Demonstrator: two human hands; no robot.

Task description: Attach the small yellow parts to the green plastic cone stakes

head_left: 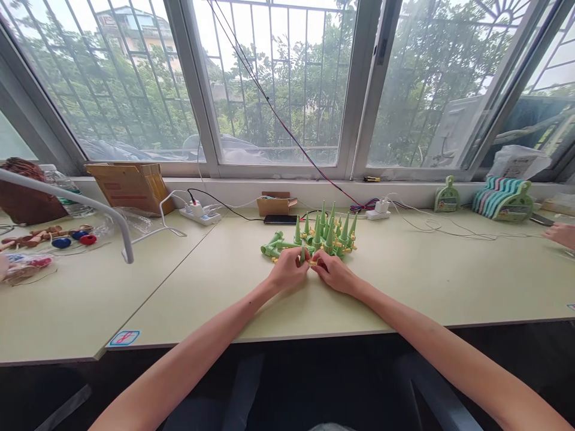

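Both my hands meet at the middle of the pale table. My left hand is closed in a pinch on a small green cone piece with a yellow part. My right hand is also closed, its fingertips touching the same piece from the right. Just behind my hands stands a cluster of green cones, several upright with small yellow fittings. A few more green cones lie on their sides to the left of the cluster.
A black phone, a small cardboard box, a power strip and a white charger with cables lie by the window sill. A larger cardboard box and coloured beads sit left. Another person's hand shows at the far right.
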